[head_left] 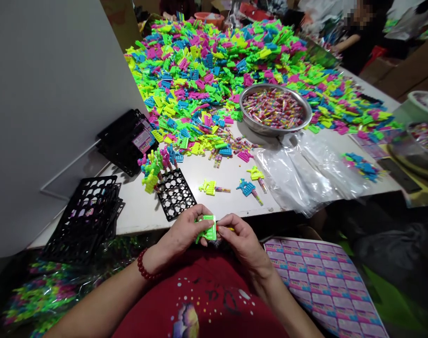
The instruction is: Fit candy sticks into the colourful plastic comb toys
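Note:
My left hand [190, 226] is closed around a green plastic toy [209, 227] close to my body, at the table's front edge. Pinched in my right hand [241, 238] is a small candy tube [229, 228], its red end against the toy's right side; how far it sits inside is hidden. Just beyond my hands lie a yellow toy [209, 188], a blue toy [246, 188] and another yellow toy [256, 173], each with a candy tube sticking out. To the left, a black perforated tray [178, 197] holds several upright toys [151, 171] at its far end.
A large heap of coloured toys [206, 70] covers the back. A steel bowl [249, 123] holds candy tubes. Clear plastic bags [305, 169] lie at right. Stacked black trays [83, 211] stand left beside a grey panel [58, 94]. Printed label sheets [319, 281] are below right. Another person's arm [347, 43] shows behind.

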Tool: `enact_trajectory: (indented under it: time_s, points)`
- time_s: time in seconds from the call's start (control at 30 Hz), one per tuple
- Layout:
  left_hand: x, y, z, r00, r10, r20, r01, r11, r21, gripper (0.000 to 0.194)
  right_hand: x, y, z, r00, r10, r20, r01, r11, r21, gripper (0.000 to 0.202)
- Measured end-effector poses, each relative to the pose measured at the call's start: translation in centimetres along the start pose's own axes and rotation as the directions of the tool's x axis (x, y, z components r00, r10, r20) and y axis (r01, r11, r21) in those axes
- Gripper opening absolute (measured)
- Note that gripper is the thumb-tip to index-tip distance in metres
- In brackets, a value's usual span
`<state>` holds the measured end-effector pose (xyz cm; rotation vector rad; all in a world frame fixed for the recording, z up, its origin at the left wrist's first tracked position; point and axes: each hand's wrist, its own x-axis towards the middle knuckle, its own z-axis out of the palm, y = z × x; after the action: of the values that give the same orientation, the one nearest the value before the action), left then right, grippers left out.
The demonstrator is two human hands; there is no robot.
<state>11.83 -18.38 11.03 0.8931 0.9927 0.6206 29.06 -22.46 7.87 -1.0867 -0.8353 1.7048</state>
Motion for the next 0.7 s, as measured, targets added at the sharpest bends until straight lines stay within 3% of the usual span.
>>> enact_trajectory:
  time_s: [0.17,0.33,0.5,0.6,0.7]
  points:
    - [-0.5,0.2,0.0,0.995,0.078,-0.061,-0.061,0.968,0.242,0.024,-0.4,-0.9,0.4,0.997,-0.067,0.026,0.07,0.984,-0.162,0.024]
    - [0.5,-0.3,-0.4,1.0,-0.011,-0.021,0.011,1.0,0.01,0.037,0.6,-0.7,-0.2,0.996,-0.086,0.017,0.087,0.978,-0.189,0.022]
    - [1.1,-0.7,-0.6,0.995,-0.07,-0.075,0.049,0.967,-0.25,0.052,1.7,0.4,-1.2,0.997,-0.068,-0.04,0.065,0.994,-0.094,0.021]
    - [1.0,-0.9,-1.0,0.997,-0.064,-0.034,0.053,0.965,-0.255,0.048,1.8,0.9,-1.3,0.997,-0.056,-0.052,0.053,0.997,-0.055,0.022]
    - [0.9,-1.3,-1.4,0.999,0.027,-0.017,-0.03,0.989,-0.148,0.053,1.6,1.1,-1.2,0.997,-0.036,-0.07,0.037,0.999,0.005,0.025]
